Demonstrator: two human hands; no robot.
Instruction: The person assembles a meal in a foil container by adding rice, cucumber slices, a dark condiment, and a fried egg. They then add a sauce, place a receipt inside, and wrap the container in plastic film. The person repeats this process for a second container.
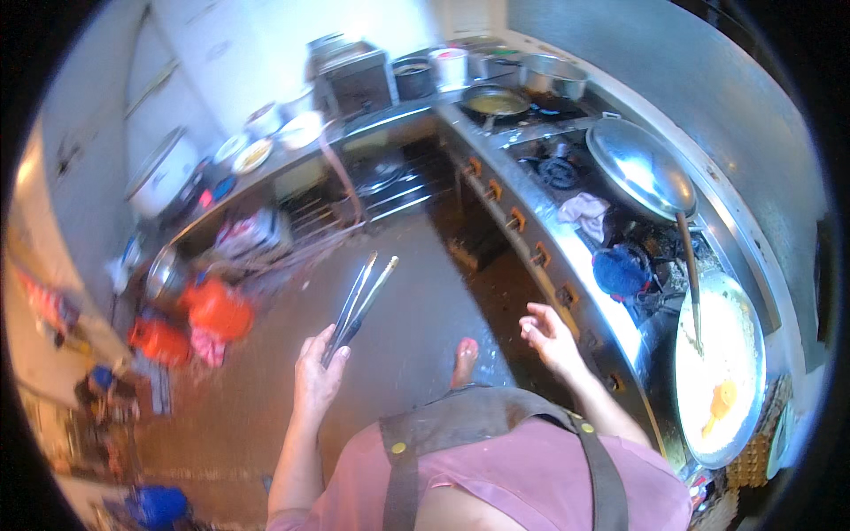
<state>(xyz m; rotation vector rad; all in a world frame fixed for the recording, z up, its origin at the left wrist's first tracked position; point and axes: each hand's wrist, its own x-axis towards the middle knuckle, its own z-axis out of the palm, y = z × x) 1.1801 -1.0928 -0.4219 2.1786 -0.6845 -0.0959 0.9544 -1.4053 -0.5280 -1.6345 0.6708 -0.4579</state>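
My left hand (320,365) is closed round a pair of metal tongs (360,301) with dark grips. The tips of the tongs point away from me over the floor, a little apart, with nothing visible between them. My right hand (551,340) hangs in the air beside the front of the stove counter (567,257). Its fingers are loosely bent and apart, and it holds nothing that I can see.
On the right stand a large pan of pale food (722,354), a big domed metal lid (642,168), a blue cloth (620,271) and a pale cloth (584,212). A frying pan (496,101) sits farther back. Orange gas cylinders (217,308) stand on the left floor.
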